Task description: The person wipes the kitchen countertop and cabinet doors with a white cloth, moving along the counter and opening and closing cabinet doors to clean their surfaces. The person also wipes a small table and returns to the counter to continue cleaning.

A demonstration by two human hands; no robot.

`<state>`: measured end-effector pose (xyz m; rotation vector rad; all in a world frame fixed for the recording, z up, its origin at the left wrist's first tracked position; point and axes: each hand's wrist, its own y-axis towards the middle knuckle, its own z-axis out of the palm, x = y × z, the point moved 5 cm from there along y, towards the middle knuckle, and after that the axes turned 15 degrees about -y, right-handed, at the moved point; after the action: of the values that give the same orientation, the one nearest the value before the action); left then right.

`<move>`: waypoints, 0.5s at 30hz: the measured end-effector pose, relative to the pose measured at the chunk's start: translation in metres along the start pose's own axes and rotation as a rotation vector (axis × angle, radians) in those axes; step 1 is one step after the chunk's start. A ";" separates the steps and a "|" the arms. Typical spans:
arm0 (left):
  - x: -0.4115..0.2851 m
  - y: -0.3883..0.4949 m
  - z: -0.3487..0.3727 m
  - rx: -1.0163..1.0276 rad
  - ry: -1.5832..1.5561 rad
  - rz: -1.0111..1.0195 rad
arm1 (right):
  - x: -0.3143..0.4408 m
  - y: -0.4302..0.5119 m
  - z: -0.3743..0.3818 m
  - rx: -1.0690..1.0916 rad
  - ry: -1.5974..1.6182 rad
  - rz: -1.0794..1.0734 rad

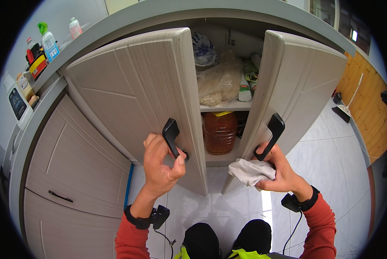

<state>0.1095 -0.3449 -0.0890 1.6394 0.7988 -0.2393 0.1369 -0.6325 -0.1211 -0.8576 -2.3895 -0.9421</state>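
Note:
Two grey wood-grain cabinet doors, the left one (141,77) and the right one (297,74), stand partly open before me. My left hand (162,165) has its fingers hooked through the black handle (171,136) of the left door. A crumpled white cloth (251,171) is held in my right hand (282,173), whose fingers also reach behind the right door's black handle (272,132). Through the gap, a clear plastic bag (217,84) lies on the upper shelf (225,106). Below it stands a large plastic jug (221,134) of reddish-brown liquid.
A grey countertop (245,9) overhangs the doors. Spray bottle (49,42) and white jug (17,100) stand on the left-hand counter surfaces. Lower cabinet fronts (73,162) flank my left side. A broom (344,110) rests by the wooden panel (365,100) at right.

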 end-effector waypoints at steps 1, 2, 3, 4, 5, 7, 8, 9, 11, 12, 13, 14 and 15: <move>0.000 0.000 0.000 0.003 0.004 0.006 | 0.000 0.000 0.000 0.009 -0.001 0.013; 0.000 0.000 0.001 0.005 0.008 0.008 | 0.000 0.001 0.000 0.009 0.001 0.017; -0.001 0.001 0.001 0.005 0.007 0.010 | 0.000 0.002 0.000 0.006 0.000 0.015; 0.000 0.001 0.001 0.008 0.008 0.009 | 0.000 0.003 0.000 0.003 0.000 0.013; 0.000 0.001 0.001 0.009 0.005 0.007 | 0.000 0.004 0.000 -0.002 0.002 0.009; 0.000 0.002 0.002 0.010 -0.001 0.003 | 0.000 0.005 0.000 -0.012 0.007 -0.004; 0.000 0.002 0.002 0.010 -0.004 -0.001 | -0.001 0.005 0.000 -0.007 0.000 0.001; 0.001 0.002 0.002 0.009 -0.015 -0.011 | -0.001 0.005 0.000 -0.002 -0.006 0.006; 0.000 0.002 0.002 0.005 -0.010 -0.002 | -0.002 0.005 0.000 -0.001 -0.015 0.011; 0.001 0.002 0.002 0.003 -0.015 -0.005 | -0.003 0.006 0.000 -0.005 -0.017 0.011; 0.001 0.002 0.002 0.002 -0.010 -0.001 | -0.003 0.006 0.000 -0.007 -0.024 0.010; 0.001 0.003 0.002 0.002 -0.009 -0.001 | -0.003 0.006 0.000 -0.008 -0.019 0.011; 0.001 0.003 0.003 -0.001 -0.014 0.000 | -0.004 0.005 0.001 -0.008 -0.019 0.011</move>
<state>0.1128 -0.3469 -0.0882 1.6349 0.7883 -0.2508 0.1432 -0.6303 -0.1211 -0.8858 -2.3960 -0.9441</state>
